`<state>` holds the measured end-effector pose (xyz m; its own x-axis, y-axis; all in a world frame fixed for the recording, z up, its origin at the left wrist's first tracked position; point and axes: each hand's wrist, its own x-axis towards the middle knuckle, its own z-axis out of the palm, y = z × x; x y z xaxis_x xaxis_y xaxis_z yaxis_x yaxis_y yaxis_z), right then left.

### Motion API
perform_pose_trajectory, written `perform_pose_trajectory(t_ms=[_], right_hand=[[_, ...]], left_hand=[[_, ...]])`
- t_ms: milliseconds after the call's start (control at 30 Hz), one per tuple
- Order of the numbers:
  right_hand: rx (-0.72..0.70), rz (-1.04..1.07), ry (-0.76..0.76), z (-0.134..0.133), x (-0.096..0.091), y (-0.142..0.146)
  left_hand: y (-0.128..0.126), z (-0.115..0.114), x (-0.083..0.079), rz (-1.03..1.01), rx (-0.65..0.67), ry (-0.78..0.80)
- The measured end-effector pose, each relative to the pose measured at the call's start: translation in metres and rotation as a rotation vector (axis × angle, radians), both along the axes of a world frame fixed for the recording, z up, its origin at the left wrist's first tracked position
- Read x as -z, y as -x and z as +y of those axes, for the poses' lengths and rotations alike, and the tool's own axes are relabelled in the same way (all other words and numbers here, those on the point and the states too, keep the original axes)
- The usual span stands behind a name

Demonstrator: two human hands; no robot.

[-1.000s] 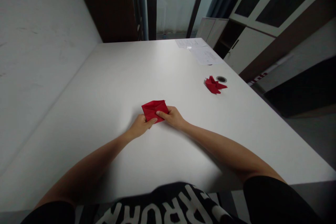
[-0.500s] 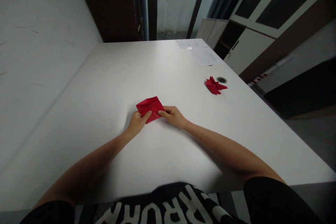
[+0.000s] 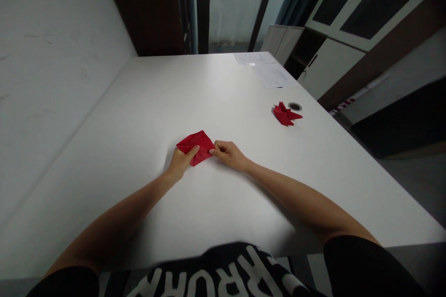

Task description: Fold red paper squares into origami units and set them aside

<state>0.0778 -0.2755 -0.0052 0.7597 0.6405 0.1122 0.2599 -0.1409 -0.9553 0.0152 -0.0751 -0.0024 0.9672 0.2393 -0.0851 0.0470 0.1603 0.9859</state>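
- The folded red paper [image 3: 204, 141] has moved farther from the red paper figure [image 3: 285, 114] and turned anticlockwise.
- The left hand [image 3: 180, 162] has moved away from that figure too.
- The right hand [image 3: 228, 154] now pinches the paper's figure-side edge, no longer its face.

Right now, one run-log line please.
left hand: grips red paper | right hand: pinches its right corner | red folded piece: on white table

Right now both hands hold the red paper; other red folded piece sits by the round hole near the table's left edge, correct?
Wrong side: the head view shows the other red folded piece by the round hole near the right edge of the table. Left hand and right hand do hold the red paper.
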Motion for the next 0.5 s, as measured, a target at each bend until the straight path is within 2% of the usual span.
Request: perform_pose_trajectory(t_ms=[233,333,500], right_hand=[[0.079,0.023,-0.047,0.0005,-0.0005,-0.0016],[0.034,0.050,-0.048,0.0006,-0.0006,-0.0008],[-0.018,-0.041,-0.002,0.0002,-0.0002,0.0006]], left_hand=[[0.0003,0.0031,0.0073,-0.052,0.119,-0.076],[0.0005,0.0021,0.0074,-0.060,0.118,-0.075],[-0.0005,0.0025,0.0081,-0.012,0.039,-0.033]])
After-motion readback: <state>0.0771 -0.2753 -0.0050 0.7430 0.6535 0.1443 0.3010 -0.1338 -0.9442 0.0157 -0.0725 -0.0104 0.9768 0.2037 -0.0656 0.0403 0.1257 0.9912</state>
